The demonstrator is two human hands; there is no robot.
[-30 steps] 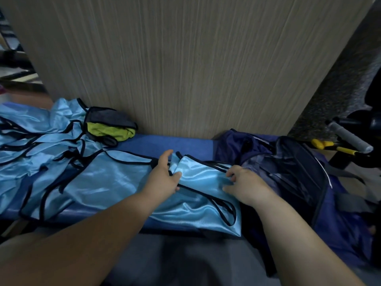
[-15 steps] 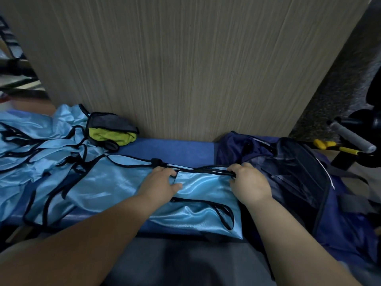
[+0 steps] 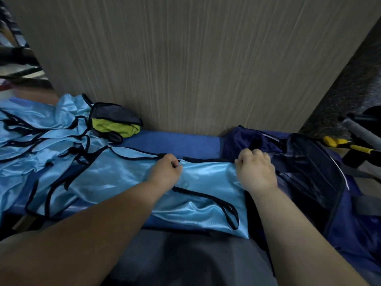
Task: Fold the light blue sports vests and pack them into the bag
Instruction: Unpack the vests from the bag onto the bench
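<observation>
A light blue vest (image 3: 208, 182) with black binding is spread on the blue mat (image 3: 175, 142), directly left of the open navy bag (image 3: 313, 174), its right edge touching the bag's side. Its far edge is pinched at two points: the left hand (image 3: 165, 172) is curled closed on the cloth at the middle of that edge, and the right hand (image 3: 255, 172) is fisted on the corner nearest the bag. The folding step is judged to be in hand; nothing blue can be seen inside the bag. The next move would call for the gripped edge to be carried over evenly, so that the slippery fabric is kept square and the loose strap loop is tucked in. Further left of the bag, a heap of unfolded vests (image 3: 41, 141) is piled, with a dark and yellow-green bundle (image 3: 115, 124) beside it. The fingertips are hidden under the knuckles, the bag's interior is too dark to be read, and the heap is cut off at the frame's edge.
</observation>
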